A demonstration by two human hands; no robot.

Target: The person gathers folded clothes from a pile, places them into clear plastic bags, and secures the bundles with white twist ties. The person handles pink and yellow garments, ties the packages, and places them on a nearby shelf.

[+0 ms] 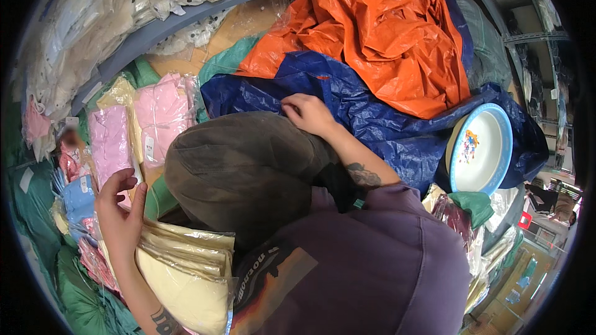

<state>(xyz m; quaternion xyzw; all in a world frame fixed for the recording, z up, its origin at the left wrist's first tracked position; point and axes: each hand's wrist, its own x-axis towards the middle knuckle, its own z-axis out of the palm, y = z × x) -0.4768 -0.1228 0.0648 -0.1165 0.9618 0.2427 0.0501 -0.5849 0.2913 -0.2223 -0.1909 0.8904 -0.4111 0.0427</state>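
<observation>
My left hand is raised with its thumb and fingers apart and nothing between them. Just beyond its fingertips lies a lilac folded garment in a clear bag. Pink bagged garments, bound with string and bearing a tag, lie farther to the right. Between my left forearm and my body is a stack of pale yellow bagged garments; whether the arm presses on it I cannot tell. My right hand rests by my bent knee, fingers loosely bent and holding nothing visible, with a blue tarpaulin behind it.
A crumpled orange tarpaulin heaps up ahead. At the right, a white basin with a blue rim tilts on the blue sheet. Bagged goods fill a metal shelf at upper left. Green sacks lie lower left. Another person is far right.
</observation>
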